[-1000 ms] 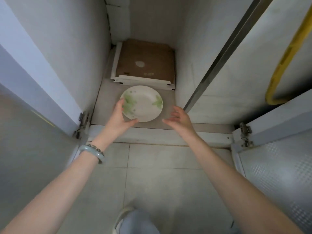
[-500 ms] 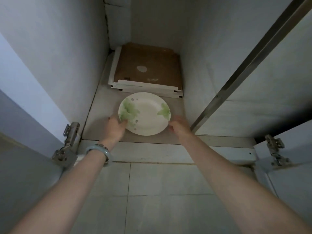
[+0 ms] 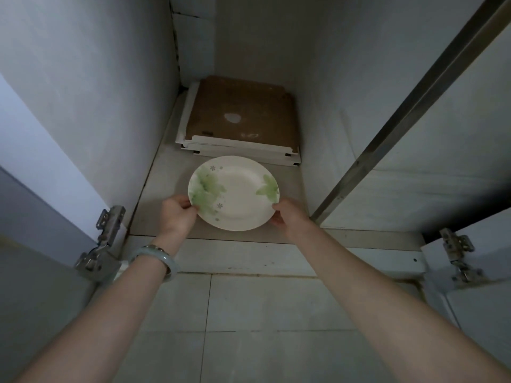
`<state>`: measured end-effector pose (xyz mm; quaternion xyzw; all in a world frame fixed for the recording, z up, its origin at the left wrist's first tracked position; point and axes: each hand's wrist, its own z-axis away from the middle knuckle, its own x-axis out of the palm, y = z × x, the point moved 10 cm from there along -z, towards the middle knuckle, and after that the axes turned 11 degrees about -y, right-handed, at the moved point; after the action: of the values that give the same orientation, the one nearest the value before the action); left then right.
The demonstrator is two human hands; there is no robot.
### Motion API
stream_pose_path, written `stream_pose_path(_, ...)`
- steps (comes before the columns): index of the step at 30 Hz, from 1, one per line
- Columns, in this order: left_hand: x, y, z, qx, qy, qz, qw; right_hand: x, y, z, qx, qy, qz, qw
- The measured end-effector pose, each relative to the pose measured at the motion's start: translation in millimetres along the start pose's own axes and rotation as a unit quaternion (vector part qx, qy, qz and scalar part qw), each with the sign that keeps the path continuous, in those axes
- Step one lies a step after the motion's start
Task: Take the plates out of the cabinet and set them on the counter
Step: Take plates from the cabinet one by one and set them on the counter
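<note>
A white plate (image 3: 235, 193) with green leaf prints sits near the front of the low cabinet's floor (image 3: 163, 194). My left hand (image 3: 177, 215) grips its left rim, thumb on top. My right hand (image 3: 287, 215) grips the right rim the same way. I cannot tell whether the plate is lifted off the cabinet floor or whether more plates lie under it.
Behind the plate lies a stack of flat white panels topped by a brown board (image 3: 243, 117). Both cabinet doors stand open, with metal hinges (image 3: 101, 252) (image 3: 457, 255) at either side. A metal post (image 3: 392, 125) divides the cabinet. Tiled floor (image 3: 249, 327) lies below.
My head has moved closer to the cabinet. Both hands have gone from touching the plate's edges to gripping its rim on either side.
</note>
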<state>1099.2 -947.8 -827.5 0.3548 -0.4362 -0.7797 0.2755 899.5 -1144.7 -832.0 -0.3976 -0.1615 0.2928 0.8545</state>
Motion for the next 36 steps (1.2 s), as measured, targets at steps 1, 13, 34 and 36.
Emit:
stream_pose_path(1,-4,0,2,0.001,0.001,0.012,1.0,2,0,4,0.0,-0.007,-0.008,1.0)
stream_pose_path(13,-22,3,105,-0.046,-0.011,0.114,0.992,-5,13,96,-0.004,0.015,-0.052,0.999)
stream_pose_path(34,-145,261,561,-0.127,0.015,0.242,0.962,-69,-169,605,0.062,0.052,-0.016,0.997)
stream_pose_path(36,-163,305,594,-0.111,0.017,0.268,0.957,-69,-206,650,0.049,0.046,-0.03,0.997)
